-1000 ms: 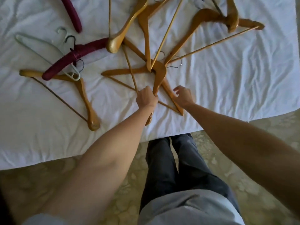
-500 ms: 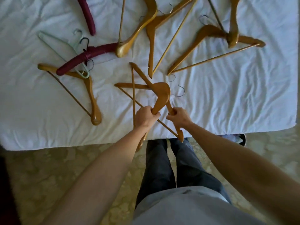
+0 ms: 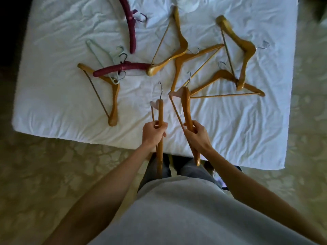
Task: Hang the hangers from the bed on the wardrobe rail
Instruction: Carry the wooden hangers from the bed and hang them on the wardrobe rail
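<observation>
Two wooden hangers were held edge-on above the bed (image 3: 53,106): one (image 3: 160,112) gripped in the closed left hand (image 3: 153,132), one (image 3: 186,110) in the closed right hand (image 3: 198,134). More hangers lay beyond both hands. Hooks were best kept apart and upright, to avoid tangling.

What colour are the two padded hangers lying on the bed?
Dark maroon padded hangers, clearest in the head view.

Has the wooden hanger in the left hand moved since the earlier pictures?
Yes. The wooden hanger lay flat on the white bed sheet among the others; now the left hand holds it lifted, nearer the bed's front edge, hook pointing away.
</observation>
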`<act>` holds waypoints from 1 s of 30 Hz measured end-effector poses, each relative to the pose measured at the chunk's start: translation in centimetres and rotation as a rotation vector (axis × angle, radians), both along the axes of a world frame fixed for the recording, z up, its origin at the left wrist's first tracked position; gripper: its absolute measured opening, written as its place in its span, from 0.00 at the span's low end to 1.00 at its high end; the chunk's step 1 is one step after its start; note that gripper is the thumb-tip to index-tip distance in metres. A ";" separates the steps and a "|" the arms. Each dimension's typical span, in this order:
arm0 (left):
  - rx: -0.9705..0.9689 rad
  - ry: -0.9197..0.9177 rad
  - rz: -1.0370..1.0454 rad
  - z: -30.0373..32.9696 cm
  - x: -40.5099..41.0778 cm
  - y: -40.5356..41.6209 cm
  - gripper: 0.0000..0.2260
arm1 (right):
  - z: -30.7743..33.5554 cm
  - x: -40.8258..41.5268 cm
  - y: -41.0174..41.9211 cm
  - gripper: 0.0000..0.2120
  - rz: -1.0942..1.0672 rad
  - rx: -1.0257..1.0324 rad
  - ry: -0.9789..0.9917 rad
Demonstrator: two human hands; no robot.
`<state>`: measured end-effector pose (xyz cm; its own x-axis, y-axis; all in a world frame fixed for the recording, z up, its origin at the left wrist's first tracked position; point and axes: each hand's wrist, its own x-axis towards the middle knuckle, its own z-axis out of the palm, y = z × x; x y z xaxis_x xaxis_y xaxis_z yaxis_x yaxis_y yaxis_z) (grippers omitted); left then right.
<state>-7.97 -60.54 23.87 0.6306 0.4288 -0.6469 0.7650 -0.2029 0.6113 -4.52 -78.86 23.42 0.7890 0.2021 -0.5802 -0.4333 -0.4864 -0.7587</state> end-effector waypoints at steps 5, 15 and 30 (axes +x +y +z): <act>-0.010 -0.110 0.170 4.8 -1.2 0.9 0.15 | 4.9 2.0 1.6 0.10 0.138 0.098 -0.095; -0.002 -0.215 0.579 11.0 -9.9 4.8 0.12 | 10.6 -1.4 11.3 0.04 0.493 0.285 -0.241; 0.133 -0.442 1.151 15.2 -35.3 18.9 0.10 | 15.3 -23.4 34.7 0.09 1.053 0.419 -0.290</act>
<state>-43.30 -41.63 39.04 -0.0028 0.9233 -0.3841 0.2728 0.3702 0.8880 -27.87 -44.18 38.76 0.2091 0.9680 -0.1389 0.2503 -0.1903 -0.9493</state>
